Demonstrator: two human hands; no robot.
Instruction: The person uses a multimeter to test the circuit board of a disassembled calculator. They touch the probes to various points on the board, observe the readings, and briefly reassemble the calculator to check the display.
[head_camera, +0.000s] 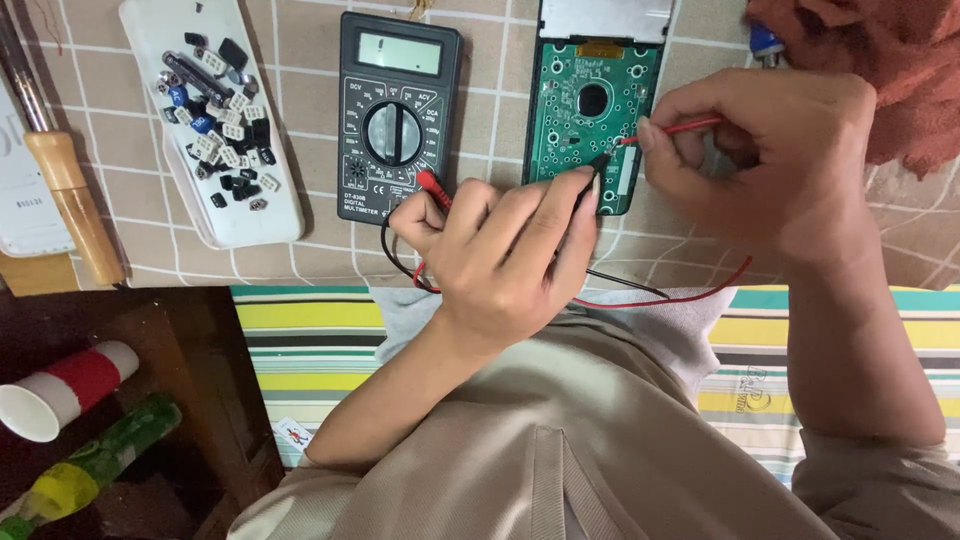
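On a work surface covered in a tan grid-patterned sheet, a person probes a green circuit board (588, 115) with both hands. The left hand (505, 250) is curled closed around a black probe (598, 165), its tip resting at the board's lower edge, just beyond the fingertips. The right hand (765, 160) pinches a red probe (672, 128) between thumb and fingers, the tip pointing left onto the board's right side, close beside the black one. The board lies directly ahead of both hands, with its lower part touching or partly hidden by them.

A black multimeter (397, 115) with a round dial sits just left of the board, and red and black leads (640, 290) loop from it under the left hand toward the person's body. Farther left, a white tray (265, 215) holds small loose electronic parts, and a wooden-handled tool (68, 190) lies near the surface's left edge. A rust-coloured cloth (880, 60) sits at the upper right. Below the surface, a red-and-white paper cup (65, 390) lies on its side.
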